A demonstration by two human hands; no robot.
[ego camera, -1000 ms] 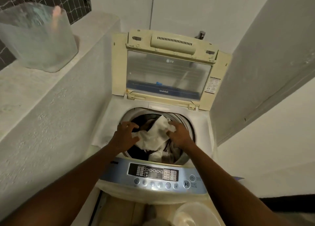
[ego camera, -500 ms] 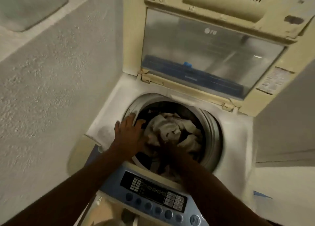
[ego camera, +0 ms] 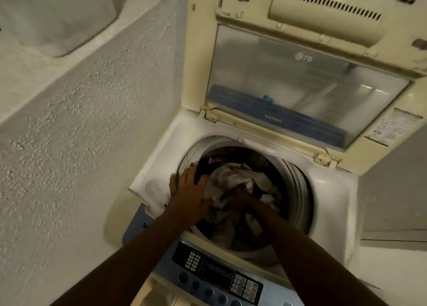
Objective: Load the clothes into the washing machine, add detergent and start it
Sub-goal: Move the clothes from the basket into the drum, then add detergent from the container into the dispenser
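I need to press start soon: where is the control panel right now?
In the head view the control panel sits at the bottom centre, on the washer's near edge just below the drum opening, between the person's two forearms.

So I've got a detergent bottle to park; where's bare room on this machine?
Bare: the white top deck right of the round steel drum, below the raised cream lid. Crowded: the drum mouth, with both hands pressing pale clothes; the left deck strip is narrow.

Both hands [ego camera: 191, 197] press clothes [ego camera: 233, 181] down inside the drum [ego camera: 298, 190].
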